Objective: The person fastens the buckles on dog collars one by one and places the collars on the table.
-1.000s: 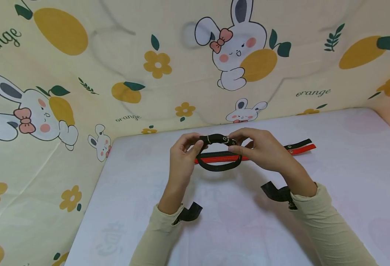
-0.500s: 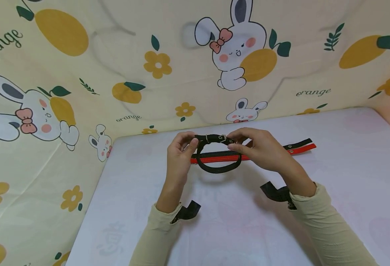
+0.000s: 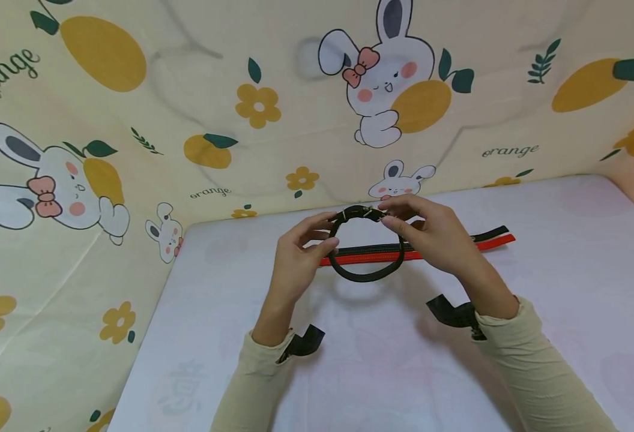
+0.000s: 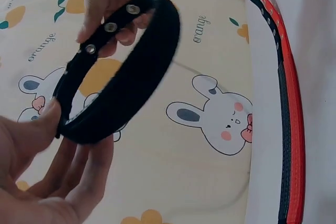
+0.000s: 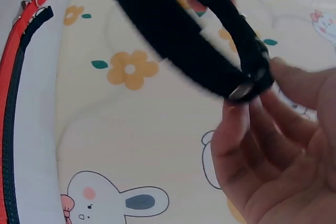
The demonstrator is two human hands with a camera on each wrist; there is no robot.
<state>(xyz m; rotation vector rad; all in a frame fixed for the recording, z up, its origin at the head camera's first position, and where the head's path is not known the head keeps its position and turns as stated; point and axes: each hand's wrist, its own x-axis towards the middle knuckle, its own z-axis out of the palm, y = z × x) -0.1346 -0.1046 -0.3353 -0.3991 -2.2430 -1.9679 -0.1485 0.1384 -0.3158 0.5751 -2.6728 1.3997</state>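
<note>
A black collar [image 3: 365,277], buckled into a loop, is held up over the table between both hands. My left hand [image 3: 298,258] pinches its left side between thumb and fingers. With thumb and fingertips my right hand [image 3: 438,234] grips the opposite end, close to the buckle. In the left wrist view, metal-ringed holes line one stretch of the collar [image 4: 144,72]. The right wrist view shows a piece of metal on the collar [image 5: 178,51] by the right fingers. Behind the loop, a red collar [image 3: 373,258] and another black collar [image 4: 287,145] lie straight, side by side.
The collars lie on a white-covered table [image 3: 360,360]. A cream cloth wall [image 3: 274,36] printed with rabbits and oranges rises along its back and left edges. Black straps [image 3: 307,342] stick out at both cuffs.
The looped collar has moved slightly right and turned so its ring looks rounder. My left hand has shifted its grip from the top strap down to the loop's left side; the right hand has risen slightly.
</note>
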